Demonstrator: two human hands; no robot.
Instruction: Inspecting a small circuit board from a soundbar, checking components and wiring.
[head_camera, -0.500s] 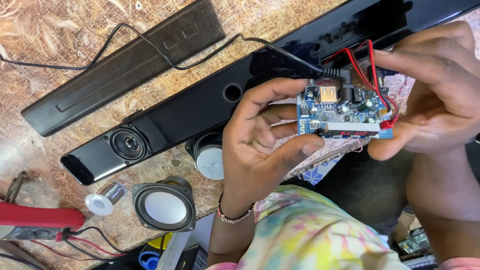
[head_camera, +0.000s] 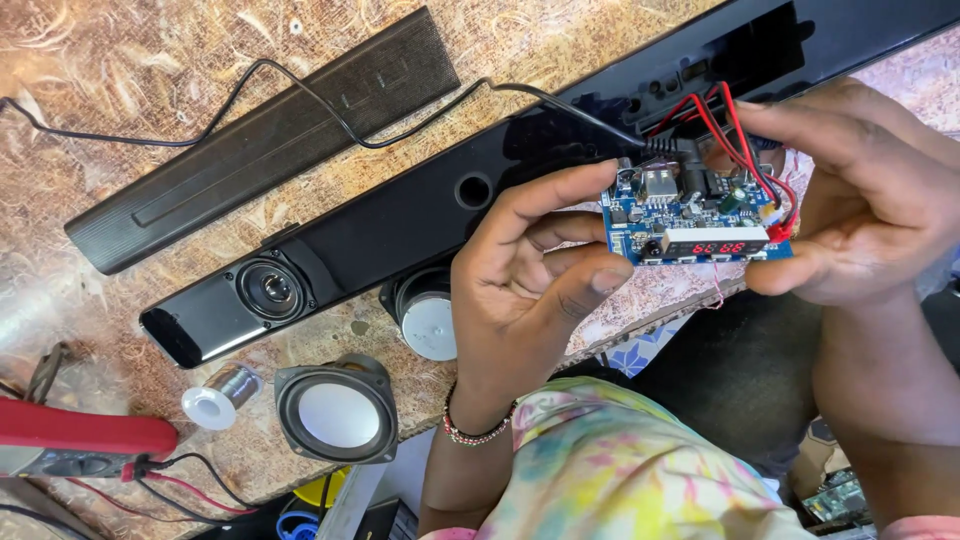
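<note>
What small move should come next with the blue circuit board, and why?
Probably ease the circuit board back toward the soundbar housing. Left hand and right hand pinch its edges above the table, and its red wires stretch to the housing.

— Item: blue circuit board. Any change?
— Barely. Your left hand spreads slightly, index fingertip sliding along the board's top left corner, thumb curling under its lower edge.
— Your right hand?
— Thumb shifts marginally beneath the board's right corner.
</note>
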